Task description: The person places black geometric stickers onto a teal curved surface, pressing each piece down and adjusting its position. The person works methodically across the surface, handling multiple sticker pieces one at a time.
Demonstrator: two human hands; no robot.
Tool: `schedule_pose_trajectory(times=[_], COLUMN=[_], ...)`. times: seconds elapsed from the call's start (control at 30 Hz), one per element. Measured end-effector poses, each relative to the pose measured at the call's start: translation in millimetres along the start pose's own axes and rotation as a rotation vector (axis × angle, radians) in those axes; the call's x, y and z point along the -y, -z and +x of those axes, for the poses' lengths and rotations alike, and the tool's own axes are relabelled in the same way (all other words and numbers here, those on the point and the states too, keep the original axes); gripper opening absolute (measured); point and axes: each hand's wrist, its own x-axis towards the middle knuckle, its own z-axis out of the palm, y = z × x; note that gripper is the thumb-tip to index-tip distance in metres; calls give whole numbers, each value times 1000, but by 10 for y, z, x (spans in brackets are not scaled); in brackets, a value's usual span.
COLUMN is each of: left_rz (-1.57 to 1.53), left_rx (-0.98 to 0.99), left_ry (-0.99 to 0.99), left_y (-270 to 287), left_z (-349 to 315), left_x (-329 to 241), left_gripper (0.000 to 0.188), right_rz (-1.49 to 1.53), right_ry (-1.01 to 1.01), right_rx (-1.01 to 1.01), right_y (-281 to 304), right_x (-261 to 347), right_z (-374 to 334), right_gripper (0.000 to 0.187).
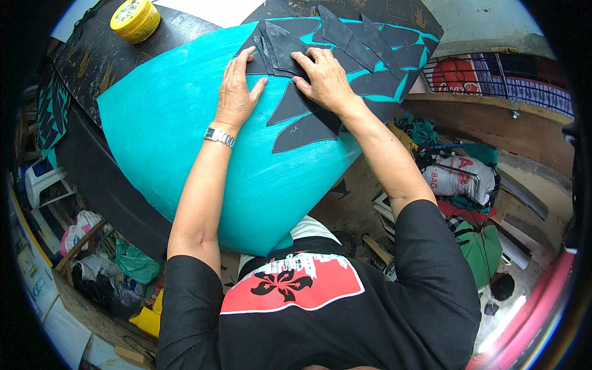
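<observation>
A large teal sheet [166, 129] lies across the dark table in front of me and hangs over its near edge. Cut black pieces with pointed shapes rest on its far right part. Several are piled into a small stack [277, 49]. My left hand [237, 92] lies at the left edge of this stack, fingertips touching it and thumb apart. On the stack's right side rest the fingers of my right hand [327, 80], thumb spread. Just below that hand lies a curved black piece [306, 134]. A long pointed piece [345, 40] lies loose beyond it.
A yellow round tub [135, 20] stands on the dark tabletop [80, 65] at the far left. To the right are a wire rack [487, 77] and a stuffed white bag [462, 176]. A white plastic stool [46, 182] and a green plastic bag [135, 262] are at lower left.
</observation>
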Motion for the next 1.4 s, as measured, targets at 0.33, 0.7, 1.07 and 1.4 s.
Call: schedule_pose_trajectory(times=[0.33, 0.7, 1.07, 1.4], left_rz=[74, 38, 59, 390], left_rx=[-65, -23, 233, 242], left_ry=[-131, -7, -295, -375], left_y=[-32, -17, -558, -638], left_z=[-5, 68, 238, 183], left_x=[93, 21, -159, -292], left_gripper=[52, 24, 34, 57], right_rz=[248, 400, 337, 689], right_ry=[-179, -508, -428, -688], right_rx=[-147, -244, -127, -354], right_y=[84, 394, 11, -47], right_x=[-281, -586, -416, -712], right_z=[286, -142, 8, -48], right_gripper=[44, 44, 29, 10])
